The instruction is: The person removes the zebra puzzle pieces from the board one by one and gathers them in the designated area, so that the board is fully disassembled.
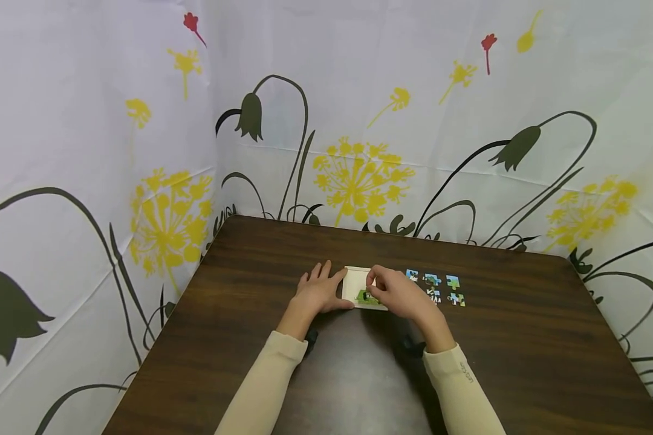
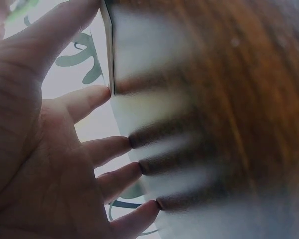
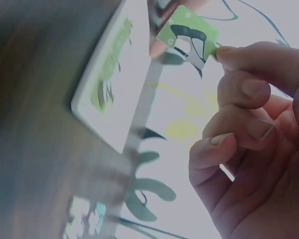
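Observation:
My right hand (image 1: 405,295) pinches a green jigsaw puzzle piece (image 3: 199,27) between thumb and index finger, above the tray; a dark-and-white printed figure shows on it. The shallow white puzzle tray (image 1: 351,283) lies on the table, with green assembled pieces (image 1: 361,298) along its near side. At the tray's left side, my left hand (image 1: 317,295) has its fingers spread, thumb and index finger touching the tray edge (image 2: 110,55). Its other fingertips (image 2: 150,206) rest on the tabletop. In the head view, the right hand hides part of the tray.
Several loose puzzle pieces (image 1: 453,282) lie in rows right of the tray, some partly covered by the right hand. The dark wooden table (image 1: 522,338) ends at a flower-printed white curtain (image 1: 457,127) behind and at the left.

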Demonstrator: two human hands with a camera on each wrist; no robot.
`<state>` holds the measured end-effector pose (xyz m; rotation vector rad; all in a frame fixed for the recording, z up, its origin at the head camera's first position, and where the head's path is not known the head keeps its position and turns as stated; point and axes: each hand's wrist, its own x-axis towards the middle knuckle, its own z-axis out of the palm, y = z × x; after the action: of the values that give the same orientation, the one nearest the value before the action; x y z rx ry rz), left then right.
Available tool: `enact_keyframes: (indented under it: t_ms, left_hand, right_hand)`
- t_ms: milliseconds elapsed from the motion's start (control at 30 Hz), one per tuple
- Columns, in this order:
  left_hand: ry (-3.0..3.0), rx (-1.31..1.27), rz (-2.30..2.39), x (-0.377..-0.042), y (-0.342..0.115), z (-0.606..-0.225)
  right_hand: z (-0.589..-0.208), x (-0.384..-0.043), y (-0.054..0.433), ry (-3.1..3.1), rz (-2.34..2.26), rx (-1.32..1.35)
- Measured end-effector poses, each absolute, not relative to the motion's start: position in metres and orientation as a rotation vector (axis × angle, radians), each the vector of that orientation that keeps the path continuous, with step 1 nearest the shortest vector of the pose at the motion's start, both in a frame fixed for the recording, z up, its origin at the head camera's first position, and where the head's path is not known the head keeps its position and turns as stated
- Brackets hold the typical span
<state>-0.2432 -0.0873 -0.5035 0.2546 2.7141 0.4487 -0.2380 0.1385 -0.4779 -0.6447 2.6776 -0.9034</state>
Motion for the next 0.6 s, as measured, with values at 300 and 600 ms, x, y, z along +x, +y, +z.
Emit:
enact_keyframes:
  t_ms: [300,600]
  left_hand:
    - [2.702,0.257,0.474,-0.243,-0.088,-0.505]
    - [2.714,0.258,0.475,-0.244,-0.087,-0.505]
  right_hand:
    - [-0.469,-0.232,0.192,2.625,-0.94,-0.572]
    - [-0.484,-0.242,0.237,2.542,-0.885,-0.497]
